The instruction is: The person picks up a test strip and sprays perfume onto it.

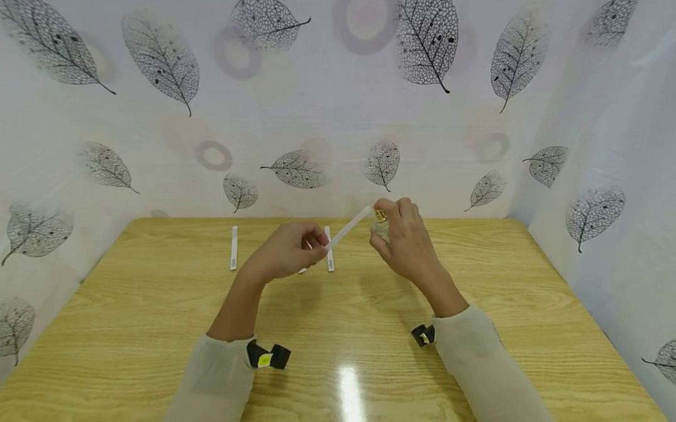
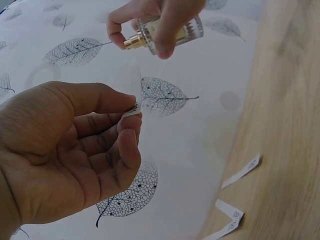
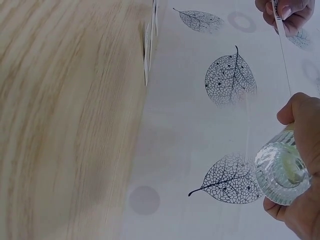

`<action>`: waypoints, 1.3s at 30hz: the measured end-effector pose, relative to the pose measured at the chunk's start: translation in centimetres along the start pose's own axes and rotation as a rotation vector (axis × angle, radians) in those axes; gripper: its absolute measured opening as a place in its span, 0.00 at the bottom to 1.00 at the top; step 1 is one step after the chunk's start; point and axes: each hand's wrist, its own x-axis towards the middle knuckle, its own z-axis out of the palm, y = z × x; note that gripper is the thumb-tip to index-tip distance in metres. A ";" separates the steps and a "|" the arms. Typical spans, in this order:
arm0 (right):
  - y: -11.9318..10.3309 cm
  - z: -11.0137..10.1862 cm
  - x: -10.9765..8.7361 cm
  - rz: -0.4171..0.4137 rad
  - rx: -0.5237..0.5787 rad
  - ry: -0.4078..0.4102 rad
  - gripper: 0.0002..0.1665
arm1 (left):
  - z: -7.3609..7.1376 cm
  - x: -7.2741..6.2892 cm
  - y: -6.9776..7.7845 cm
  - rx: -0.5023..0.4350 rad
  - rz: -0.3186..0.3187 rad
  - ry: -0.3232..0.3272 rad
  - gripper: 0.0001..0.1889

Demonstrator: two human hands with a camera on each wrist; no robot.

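Note:
My left hand [image 1: 287,250] pinches the printed end of a white paper test strip [image 1: 351,227] between thumb and fingertips. The strip slants up toward the right, its far end close to the spray nozzle of a perfume bottle [image 1: 381,230]. Clear glass with a gold-coloured nozzle, the bottle [image 2: 194,31] is gripped by my right hand [image 1: 412,242], with a finger at the top of the nozzle. From the right wrist view, the ribbed glass base of the bottle [image 3: 282,172] faces the camera. Both hands are raised above the table.
On the wooden table [image 1: 150,320] a white strip [image 1: 234,248] lies to the left. Another strip [image 1: 330,258] lies behind the held one, and a bent strip [image 2: 234,220] is partly hidden by my left hand. Leaf-patterned sheeting [image 1: 322,111] surrounds the back and sides.

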 end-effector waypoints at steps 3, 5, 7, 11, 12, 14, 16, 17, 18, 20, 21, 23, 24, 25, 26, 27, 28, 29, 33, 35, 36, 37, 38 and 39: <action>0.0 0.0 0.0 0.000 0.002 0.001 0.25 | -0.1 0.0 -0.2 -0.014 -0.003 0.002 0.04; 0.0 0.0 0.0 0.000 0.005 -0.001 0.25 | -0.2 0.1 -0.4 -0.028 -0.006 0.006 0.04; 0.0 -0.1 0.0 0.000 0.004 -0.003 0.25 | -0.3 0.1 -0.6 -0.044 -0.009 0.008 0.05; 0.0 -0.1 0.0 0.003 0.002 -0.010 0.25 | -0.6 0.1 -1.0 -0.062 -0.022 0.019 0.06; 0.0 -0.1 0.0 0.005 0.003 -0.012 0.25 | -0.7 0.1 -1.1 -0.066 -0.029 0.023 0.06; 0.0 -0.1 0.0 0.006 0.006 -0.015 0.25 | -1.0 0.0 -1.5 -0.060 -0.041 0.036 0.06; -0.1 -0.1 0.1 0.008 0.008 -0.018 0.25 | -1.4 -0.1 -1.9 -0.049 -0.052 0.051 0.07; -0.1 -0.1 0.1 0.010 0.009 -0.019 0.25 | -1.6 -0.2 -2.1 -0.044 -0.060 0.057 0.08; -0.1 -0.1 0.1 0.010 0.010 -0.021 0.25 | -1.8 -0.3 -2.2 -0.043 -0.065 0.065 0.08; -0.1 -0.1 0.1 0.008 0.007 -0.022 0.25 | -2.2 -0.4 -2.6 -0.046 -0.074 0.081 0.10; -0.1 -0.1 0.1 0.008 0.006 -0.022 0.25 | -2.4 -0.5 -2.8 -0.056 -0.082 0.089 0.10; -0.1 -0.1 0.1 0.007 0.003 -0.019 0.25 | -2.8 -0.7 -3.3 -0.087 -0.095 0.104 0.10; -0.1 -0.1 0.0 0.007 0.004 -0.019 0.25 | -3.0 -0.7 -3.6 -0.104 -0.103 0.112 0.10; 0.0 -0.1 0.0 0.008 0.004 -0.019 0.25 | -3.2 -0.8 -3.9 -0.118 -0.112 0.120 0.11; 0.0 -0.1 0.0 0.010 0.005 -0.021 0.25 | -3.3 -0.8 -4.3 -0.132 -0.121 0.127 0.11; 0.0 -0.1 0.0 0.011 0.004 -0.022 0.25 | -3.5 -0.9 -4.6 -0.142 -0.132 0.135 0.11; 0.0 -0.1 -0.1 0.013 0.004 -0.023 0.25 | -3.6 -0.9 -5.0 -0.153 -0.142 0.143 0.11; 0.0 -0.1 -0.1 0.013 0.004 -0.025 0.24 | -3.8 -0.9 -5.3 -0.161 -0.152 0.150 0.11; 0.0 -0.1 -0.1 0.010 0.003 -0.025 0.24 | -4.3 -1.1 -6.6 -0.182 -0.194 0.185 0.11; 0.1 -0.1 0.0 0.005 0.003 -0.023 0.24 | -4.6 -1.3 -7.2 -0.198 -0.213 0.203 0.12; 0.1 -0.1 0.0 0.002 0.003 -0.021 0.24 | -4.8 -1.4 -7.4 -0.206 -0.222 0.213 0.12; 0.1 -0.1 0.0 -0.001 0.003 -0.020 0.24 | -4.9 -1.5 -7.7 -0.209 -0.232 0.221 0.12; 0.1 -0.1 0.0 -0.002 0.002 -0.017 0.24 | -5.0 -1.6 -7.9 -0.217 -0.242 0.229 0.12; 0.1 -0.1 0.1 -0.004 0.002 -0.016 0.24 | -5.2 -1.8 -8.2 -0.217 -0.255 0.236 0.12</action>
